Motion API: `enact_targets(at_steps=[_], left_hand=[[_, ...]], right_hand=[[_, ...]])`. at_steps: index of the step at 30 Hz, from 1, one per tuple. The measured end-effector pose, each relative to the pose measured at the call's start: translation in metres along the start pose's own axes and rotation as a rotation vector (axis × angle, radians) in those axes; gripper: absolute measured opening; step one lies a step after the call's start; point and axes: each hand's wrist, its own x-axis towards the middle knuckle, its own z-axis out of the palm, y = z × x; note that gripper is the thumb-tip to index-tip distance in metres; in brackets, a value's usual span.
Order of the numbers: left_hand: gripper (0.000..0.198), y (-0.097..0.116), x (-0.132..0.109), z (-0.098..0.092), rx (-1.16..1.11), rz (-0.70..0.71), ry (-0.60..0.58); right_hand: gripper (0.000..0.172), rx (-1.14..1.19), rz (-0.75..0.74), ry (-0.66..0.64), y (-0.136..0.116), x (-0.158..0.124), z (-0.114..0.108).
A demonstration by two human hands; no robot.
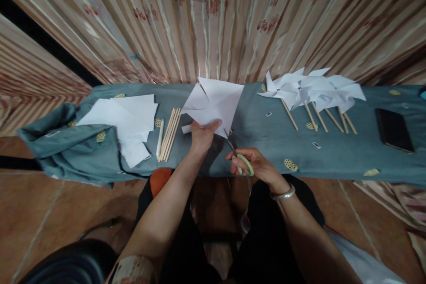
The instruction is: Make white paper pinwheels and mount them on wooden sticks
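Observation:
My left hand (203, 135) pinches the lower edge of a white paper square (218, 97), thumb on top. Slits run inward from the paper's upper left and left corners. My right hand (251, 164) has its fingers in the green handles of a pair of scissors (244, 164). The scissors' blades point up and left, and their tips meet the paper's lower right corner. Beside my left hand, a small rolled white piece (186, 129) lies on the cloth; what it is I cannot tell.
On the green cloth (266, 142) lie white paper sheets (136, 113), wooden sticks (170, 135) and a white pen-like stick (160, 137) to the left. Several paper pinwheels (313, 88) and a black phone-like object (394, 130) lie to the right. A curtain (213, 22) hangs behind.

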Motion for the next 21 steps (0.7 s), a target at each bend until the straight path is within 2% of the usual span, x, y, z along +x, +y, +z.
enact_targets(at_steps=[5, 12, 21], left_hand=[[0.044, -0.0034, 0.0009, 0.0008, 0.032, 0.026, 0.007], [0.040, -0.0053, 0.0009, -0.0004, 0.037, 0.047, -0.010], [0.043, -0.0028, -0.0007, -0.0001, 0.040, 0.053, -0.021]], right_hand=[[0.044, -0.013, 0.006, 0.000, 0.0003, 0.0005, 0.0001], [0.046, -0.015, 0.012, -0.010, -0.0023, -0.0003, -0.0001], [0.047, -0.020, 0.016, -0.014, -0.0019, 0.0004, -0.0007]])
